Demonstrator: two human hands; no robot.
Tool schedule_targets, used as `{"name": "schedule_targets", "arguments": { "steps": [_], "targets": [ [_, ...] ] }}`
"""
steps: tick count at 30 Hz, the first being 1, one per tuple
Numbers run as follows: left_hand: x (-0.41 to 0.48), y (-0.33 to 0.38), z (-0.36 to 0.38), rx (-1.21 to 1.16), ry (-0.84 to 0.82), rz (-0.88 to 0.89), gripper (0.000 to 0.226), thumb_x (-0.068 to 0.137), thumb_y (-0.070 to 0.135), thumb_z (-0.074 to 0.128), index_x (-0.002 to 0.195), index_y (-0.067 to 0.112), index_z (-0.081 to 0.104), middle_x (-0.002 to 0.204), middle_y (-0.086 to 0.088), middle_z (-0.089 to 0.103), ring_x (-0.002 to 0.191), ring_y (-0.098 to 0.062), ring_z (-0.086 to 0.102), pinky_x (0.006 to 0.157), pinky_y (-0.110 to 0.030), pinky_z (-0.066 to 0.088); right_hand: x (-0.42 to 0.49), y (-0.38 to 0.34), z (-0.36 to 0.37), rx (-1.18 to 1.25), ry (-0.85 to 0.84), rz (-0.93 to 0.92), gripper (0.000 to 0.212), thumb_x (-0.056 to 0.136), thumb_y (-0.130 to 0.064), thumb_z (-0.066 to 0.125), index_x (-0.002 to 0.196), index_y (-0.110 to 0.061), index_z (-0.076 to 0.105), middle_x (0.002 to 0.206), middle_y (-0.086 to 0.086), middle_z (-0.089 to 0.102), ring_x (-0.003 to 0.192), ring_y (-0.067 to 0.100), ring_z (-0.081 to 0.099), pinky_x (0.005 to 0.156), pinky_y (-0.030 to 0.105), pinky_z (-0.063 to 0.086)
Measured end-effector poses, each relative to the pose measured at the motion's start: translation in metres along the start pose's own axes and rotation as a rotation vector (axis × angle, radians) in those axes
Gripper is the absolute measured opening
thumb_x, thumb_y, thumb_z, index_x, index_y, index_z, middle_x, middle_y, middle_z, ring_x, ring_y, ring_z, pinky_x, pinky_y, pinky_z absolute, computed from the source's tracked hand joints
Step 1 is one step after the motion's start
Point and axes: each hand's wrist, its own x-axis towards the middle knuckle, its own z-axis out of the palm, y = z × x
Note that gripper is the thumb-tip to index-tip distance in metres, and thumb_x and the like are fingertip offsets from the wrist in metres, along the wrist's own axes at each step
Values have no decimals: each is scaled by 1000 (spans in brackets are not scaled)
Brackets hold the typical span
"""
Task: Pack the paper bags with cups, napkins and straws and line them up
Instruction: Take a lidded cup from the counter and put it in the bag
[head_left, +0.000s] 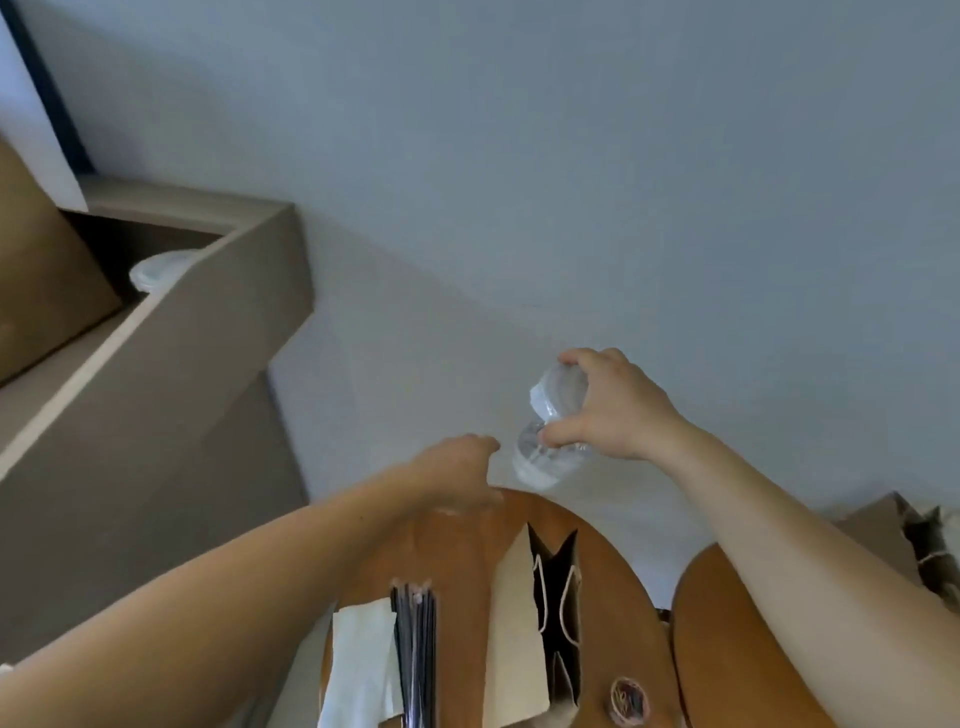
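**Cardboard box** (171, 332): far left, top open. Something pale and clear, perhaps stacked lids (156, 270), is seen inside, kept as stock within reach.

**Napkins** (358, 660): white, laid flat on the near left part of the round table (467, 571), set out ready for packing.

**Straws** (415, 649): a dark bundle in clear wrap, laid just right of the napkins and touching them.

**Left hand** (462, 467): held at the far edge of the table, just left of the cup. Only its back is shown, so it cannot be told whether the fingers are spread or closed. It is judged to be placed there to help with the cup.

**Paper bag** (514, 623): brown, stood upright on the table with its mouth open and its cord handles spread, so that items can be dropped in from above. Nothing is seen inside the dark opening.

**Cup** (545, 457): clear plastic, held on its side in the air beyond the far edge of the table, not yet in the bag.

**Right hand** (608, 410): clamped on the cup, thumb on the near side, fingers curled over the far side.

**Second table** (727, 675): near right, partly covered by the right arm.

**Second bag** (878, 525): brown, at the far right edge.

**Writing**: no brand, label or lettering can be read on any item.
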Motion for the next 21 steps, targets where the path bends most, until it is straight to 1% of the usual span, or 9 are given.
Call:
{"name": "schedule_targets", "arguments": {
  "steps": [2,4,6,8,10,12,15,18,21],
  "targets": [
    [3,6,45,9,-202,-15,67,79,41,73,136,18,47,125,-2,59,108,-24,61,90,-36,52,-4,21,21,44,-9,64,104,52,-57,79,143,-36,34,135,-7,38,121,18,44,82,34,42],
    [3,10,84,21,-358,-40,55,77,49,74,116,16,53,98,-1,60,85,-19,61,77,-32,54,-6,38,43,72,-6,111,101,53,-55,79,142,-35,34,133,-7,39,119,18,44,80,33,41],
    [1,14,114,6,-421,-86,68,76,57,71,125,16,49,113,-4,61,99,-23,60,86,-36,52,-7,52,64,78,-14,145,100,55,-55,78,142,-34,33,133,-5,39,121,19,43,82,34,42],
    [0,17,138,-38,-410,-148,80,77,60,69,137,14,42,126,-5,58,112,-26,58,95,-40,51,-9,62,81,70,-32,176,101,55,-54,78,143,-34,33,135,-5,38,123,21,42,84,35,42],
    [0,20,155,-85,-384,-199,74,79,61,65,132,13,45,117,-4,60,106,-25,60,93,-40,52,-10,70,96,68,-52,197,100,54,-51,77,143,-35,33,135,-5,38,124,21,41,84,34,41],
    [2,22,166,-133,-357,-250,61,82,60,59,120,13,51,106,-3,62,98,-24,63,89,-40,54,-14,76,108,65,-83,209,99,54,-48,75,142,-34,32,135,-5,37,124,21,40,83,34,41],
    [7,16,177,-282,-311,-336,31,89,47,55,89,16,56,81,-2,60,81,-24,65,76,-36,55,-22,85,119,8,-131,185,97,56,-47,72,143,-33,30,135,-3,37,124,23,40,82,35,42],
    [12,6,185,-533,-309,-421,23,94,31,53,90,10,62,82,-11,66,78,-25,70,77,-35,59,-32,94,123,-106,-155,80,96,59,-52,72,142,-32,29,136,-2,36,124,24,40,81,35,45],
    [14,-1,189,-607,-293,-488,21,95,24,50,91,7,62,73,-10,63,70,-26,68,71,-35,60,-41,99,127,-198,-197,-128,95,60,-59,66,142,-33,26,138,-4,33,126,24,37,86,34,46]
  ]
}}
